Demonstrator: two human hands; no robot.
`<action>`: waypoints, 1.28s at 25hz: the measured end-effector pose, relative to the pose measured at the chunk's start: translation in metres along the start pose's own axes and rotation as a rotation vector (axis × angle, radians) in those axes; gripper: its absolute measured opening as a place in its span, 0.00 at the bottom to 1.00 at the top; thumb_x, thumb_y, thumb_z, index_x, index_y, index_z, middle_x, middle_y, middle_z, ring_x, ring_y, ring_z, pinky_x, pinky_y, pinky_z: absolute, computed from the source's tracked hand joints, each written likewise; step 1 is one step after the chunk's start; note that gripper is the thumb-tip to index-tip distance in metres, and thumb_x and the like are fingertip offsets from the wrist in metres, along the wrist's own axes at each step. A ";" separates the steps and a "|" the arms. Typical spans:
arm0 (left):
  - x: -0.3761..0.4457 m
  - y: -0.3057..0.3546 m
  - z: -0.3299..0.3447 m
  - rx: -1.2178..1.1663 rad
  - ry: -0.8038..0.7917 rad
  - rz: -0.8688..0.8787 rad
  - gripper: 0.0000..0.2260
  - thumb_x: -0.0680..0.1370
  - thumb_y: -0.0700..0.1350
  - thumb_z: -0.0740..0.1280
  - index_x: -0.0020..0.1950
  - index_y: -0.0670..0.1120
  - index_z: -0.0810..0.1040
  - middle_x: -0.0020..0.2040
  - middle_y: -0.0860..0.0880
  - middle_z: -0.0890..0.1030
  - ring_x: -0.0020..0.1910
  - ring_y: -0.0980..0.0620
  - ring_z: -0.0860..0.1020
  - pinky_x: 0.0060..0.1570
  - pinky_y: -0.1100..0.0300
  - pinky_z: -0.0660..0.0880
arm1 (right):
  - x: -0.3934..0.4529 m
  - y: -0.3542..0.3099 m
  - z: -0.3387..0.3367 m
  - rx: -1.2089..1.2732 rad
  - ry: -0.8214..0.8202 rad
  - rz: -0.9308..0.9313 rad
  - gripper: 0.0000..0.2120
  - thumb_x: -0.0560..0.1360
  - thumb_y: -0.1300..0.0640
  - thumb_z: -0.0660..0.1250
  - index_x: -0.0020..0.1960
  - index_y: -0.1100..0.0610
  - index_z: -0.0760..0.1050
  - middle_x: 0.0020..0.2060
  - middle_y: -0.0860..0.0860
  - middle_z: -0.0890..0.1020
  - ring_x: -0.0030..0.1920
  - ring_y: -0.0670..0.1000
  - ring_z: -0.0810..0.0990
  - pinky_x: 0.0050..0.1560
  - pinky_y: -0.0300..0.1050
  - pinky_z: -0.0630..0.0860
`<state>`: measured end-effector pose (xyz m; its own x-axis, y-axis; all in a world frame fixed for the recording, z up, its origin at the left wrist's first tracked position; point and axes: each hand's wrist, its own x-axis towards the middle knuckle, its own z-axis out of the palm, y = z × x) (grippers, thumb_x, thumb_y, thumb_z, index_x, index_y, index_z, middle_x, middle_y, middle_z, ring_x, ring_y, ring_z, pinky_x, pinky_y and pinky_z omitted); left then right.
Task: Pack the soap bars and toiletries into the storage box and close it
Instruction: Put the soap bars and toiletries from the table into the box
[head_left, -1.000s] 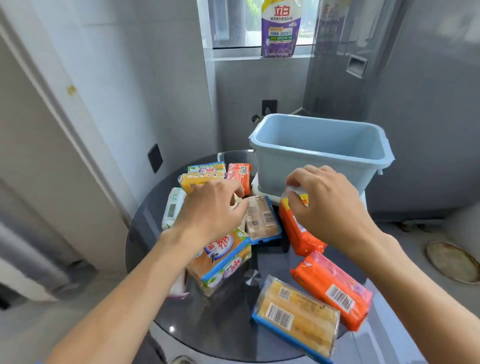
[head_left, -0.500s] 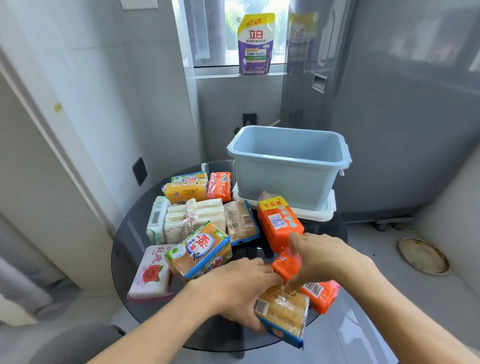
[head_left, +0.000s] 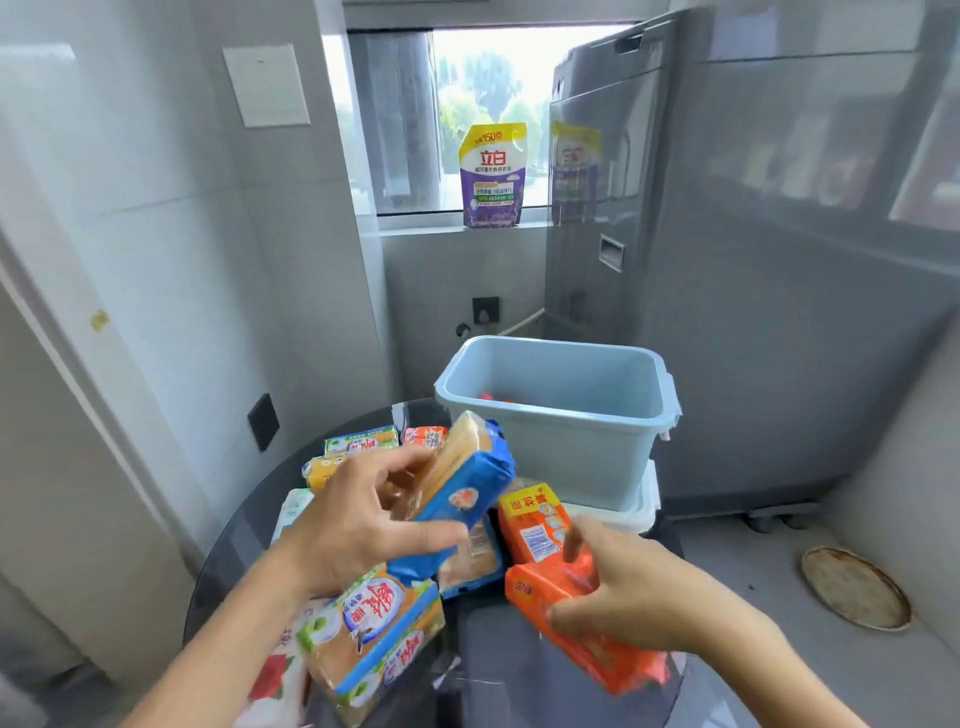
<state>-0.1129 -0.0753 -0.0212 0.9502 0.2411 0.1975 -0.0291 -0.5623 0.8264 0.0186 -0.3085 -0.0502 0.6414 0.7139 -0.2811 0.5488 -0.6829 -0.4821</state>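
Your storage box (head_left: 561, 447) sits at the table's (head_left: 228, 561) far right on its lid (head_left: 641, 512); soap packs (head_left: 363, 441) lie left of it.

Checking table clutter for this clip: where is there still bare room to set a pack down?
Bare glass table shows at the near edge, between the green-labelled soap pack and the orange pack in the right hand. The blue storage box looks nearly empty. The table's left half is crowded with packs.

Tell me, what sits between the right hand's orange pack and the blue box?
In the head view, another orange soap pack lies between the held orange pack and the blue box.
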 end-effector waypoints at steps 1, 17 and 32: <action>0.019 0.009 0.001 -0.089 0.072 -0.011 0.23 0.61 0.57 0.79 0.54 0.54 0.83 0.48 0.50 0.85 0.46 0.49 0.83 0.48 0.52 0.79 | -0.002 -0.003 -0.022 0.110 0.031 -0.010 0.24 0.59 0.35 0.68 0.50 0.43 0.68 0.42 0.46 0.81 0.43 0.48 0.81 0.41 0.46 0.77; 0.245 -0.033 0.073 -0.218 -0.037 -0.635 0.23 0.71 0.56 0.72 0.60 0.44 0.74 0.50 0.44 0.83 0.45 0.46 0.82 0.43 0.54 0.80 | 0.165 0.030 -0.106 0.830 0.403 0.293 0.13 0.72 0.48 0.63 0.55 0.49 0.69 0.44 0.54 0.78 0.42 0.55 0.80 0.41 0.50 0.79; 0.223 -0.022 0.075 0.706 -0.259 -0.402 0.18 0.74 0.40 0.65 0.64 0.47 0.75 0.43 0.49 0.74 0.42 0.49 0.74 0.36 0.56 0.70 | 0.195 0.014 -0.081 0.472 0.091 0.370 0.15 0.76 0.52 0.61 0.56 0.61 0.76 0.51 0.62 0.84 0.52 0.60 0.84 0.55 0.55 0.80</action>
<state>0.1230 -0.0684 -0.0346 0.8905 0.3874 -0.2387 0.4440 -0.8548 0.2688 0.1943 -0.1913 -0.0444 0.7989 0.4120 -0.4381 -0.0031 -0.7256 -0.6881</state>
